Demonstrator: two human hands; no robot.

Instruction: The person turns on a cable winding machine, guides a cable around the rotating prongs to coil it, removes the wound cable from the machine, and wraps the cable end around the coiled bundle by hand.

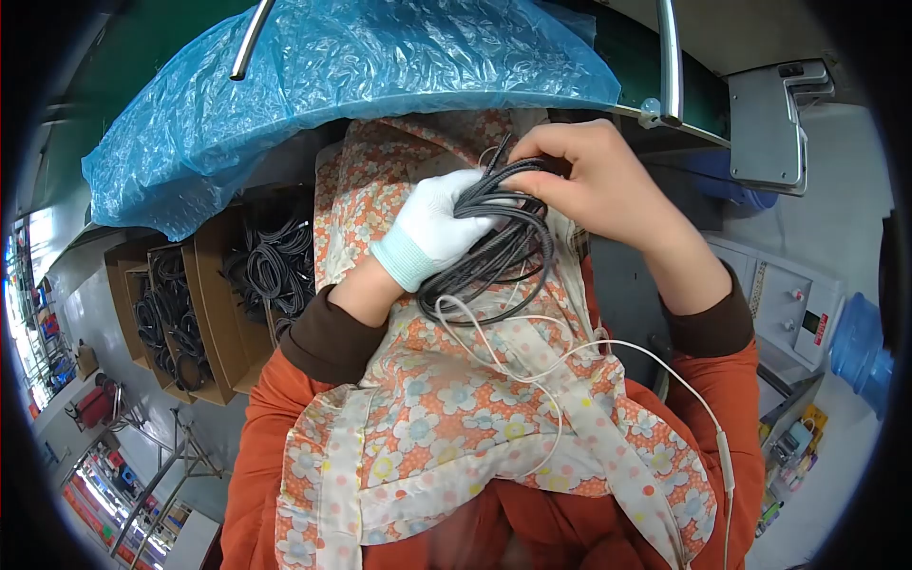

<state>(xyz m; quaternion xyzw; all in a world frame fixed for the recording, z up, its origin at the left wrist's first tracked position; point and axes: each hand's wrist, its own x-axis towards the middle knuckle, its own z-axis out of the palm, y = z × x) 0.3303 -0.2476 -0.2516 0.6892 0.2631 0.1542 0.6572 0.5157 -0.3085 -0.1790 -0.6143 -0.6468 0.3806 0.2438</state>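
A coiled bundle of black cable (499, 252) is held above my lap, over the floral apron (427, 418). My left hand (437, 223), in a white glove with a pale green cuff, is wrapped around the bundle from the left. At the bundle's upper end, my bare right hand (579, 176) has thumb and fingers closed on the cable loops. Some of its fingertips are hidden behind the cable. A thin white cord (617, 344) hangs in front of the apron and passes just below the bundle.
Blue plastic sheeting (380, 66) covers the table edge ahead. Cardboard boxes (214, 313) with many black cable coils (271, 266) stand at the left. Metal posts (670, 57) rise at the table. A blue water bottle (860, 351) and a white appliance (788, 294) are at the right.
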